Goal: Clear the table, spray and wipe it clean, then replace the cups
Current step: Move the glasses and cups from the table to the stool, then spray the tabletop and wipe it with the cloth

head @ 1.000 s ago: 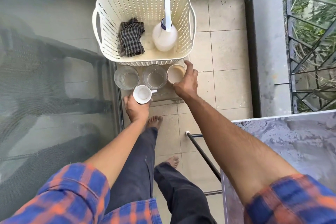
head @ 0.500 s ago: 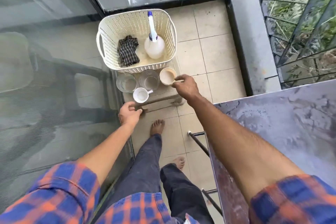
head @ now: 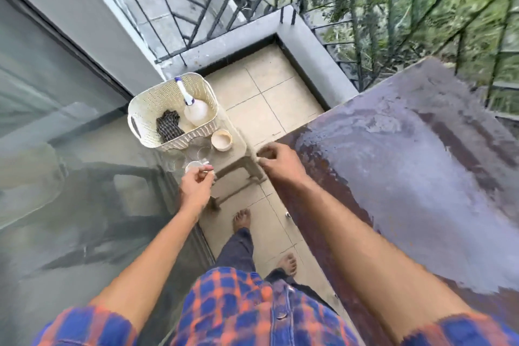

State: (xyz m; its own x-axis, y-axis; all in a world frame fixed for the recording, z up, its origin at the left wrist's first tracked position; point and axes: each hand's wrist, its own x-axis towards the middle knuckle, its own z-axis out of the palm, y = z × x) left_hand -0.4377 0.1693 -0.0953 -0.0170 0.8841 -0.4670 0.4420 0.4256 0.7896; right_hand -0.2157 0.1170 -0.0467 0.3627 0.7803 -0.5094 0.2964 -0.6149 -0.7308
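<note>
The wet dark table (head: 421,166) fills the right side with nothing standing on it. A low beige stool (head: 238,154) on the floor carries a cream basket (head: 140,118), a beige cup (head: 222,140), two clear glasses (head: 203,153) and a white mug (head: 192,167). Inside the basket lie a checked cloth (head: 168,126) and a spray bottle (head: 195,113). My left hand (head: 196,187) hovers with curled fingers just in front of the white mug and partly hides it. Over the stool's right corner my right hand (head: 280,164) is loosely curled and holds nothing.
A glass door (head: 70,177) runs along the left. A low concrete ledge (head: 309,45) with a metal railing (head: 224,3) closes off the balcony at the back and right. My bare feet (head: 243,219) stand on the tiled floor (head: 266,98) between door and table.
The view has risen and pulled back from the stool. My right hand has let go of the beige cup and drawn back; my left hand has lifted off the stool's edge.
</note>
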